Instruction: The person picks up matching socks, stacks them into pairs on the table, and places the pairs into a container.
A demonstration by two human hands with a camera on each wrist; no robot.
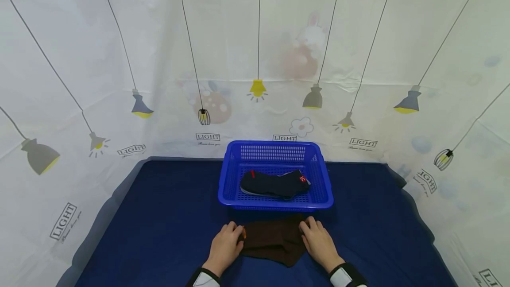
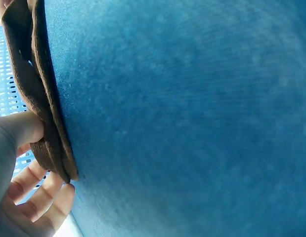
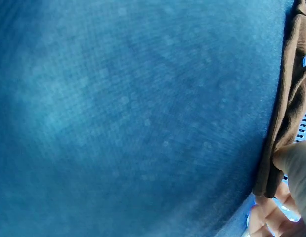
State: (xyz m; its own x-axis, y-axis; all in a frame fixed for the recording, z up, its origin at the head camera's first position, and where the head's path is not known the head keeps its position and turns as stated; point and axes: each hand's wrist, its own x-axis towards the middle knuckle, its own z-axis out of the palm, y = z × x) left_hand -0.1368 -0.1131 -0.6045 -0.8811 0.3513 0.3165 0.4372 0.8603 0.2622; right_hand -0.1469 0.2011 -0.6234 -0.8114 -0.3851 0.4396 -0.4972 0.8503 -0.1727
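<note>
Brown socks (image 1: pixel 271 239), one layered on the other, lie across the dark blue cloth in front of the basket, with a small orange mark at their left end. My left hand (image 1: pixel 226 246) pinches that end; in the left wrist view its thumb (image 2: pixel 29 127) presses on the brown fabric (image 2: pixel 41 94) and the fingertips reach its edge. At the opposite end, my right hand (image 1: pixel 319 242) grips the socks between thumb and fingers, as the right wrist view also shows with the brown fabric (image 3: pixel 286 108).
A blue plastic basket (image 1: pixel 275 206) stands just beyond the socks. Inside it lie black socks (image 1: pixel 275 184) with red marks. Dark blue cloth (image 1: pixel 171 216) covers the table, and a white sheet (image 1: pixel 159 48) printed with lamps hangs behind and at both sides.
</note>
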